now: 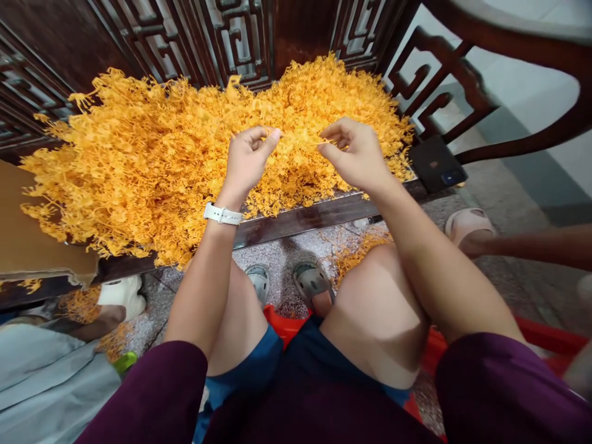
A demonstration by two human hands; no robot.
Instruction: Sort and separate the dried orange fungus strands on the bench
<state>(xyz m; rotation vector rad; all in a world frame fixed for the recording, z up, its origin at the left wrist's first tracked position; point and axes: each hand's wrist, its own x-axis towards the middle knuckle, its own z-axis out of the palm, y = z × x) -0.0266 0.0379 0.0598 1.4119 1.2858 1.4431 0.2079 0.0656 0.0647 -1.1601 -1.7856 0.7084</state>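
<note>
A large heap of tangled orange-yellow plastic pieces covers the dark wooden bench. Over the middle of the heap is my left hand, thumb and forefinger pinched together; whatever they grip is too small to make out. To its right, my right hand hovers with fingers curled and thumb near the fingertips. A thin orange strand seems to lie by its fingertips, but the heap behind blurs into it. The two hands are apart. A white watch band circles my left wrist.
At the bench's right end lies a dark phone beside the carved armrest. A cardboard box stands at the left. Orange scraps lie on the floor. Other people's feet show at both sides. Red plastic shows beneath me.
</note>
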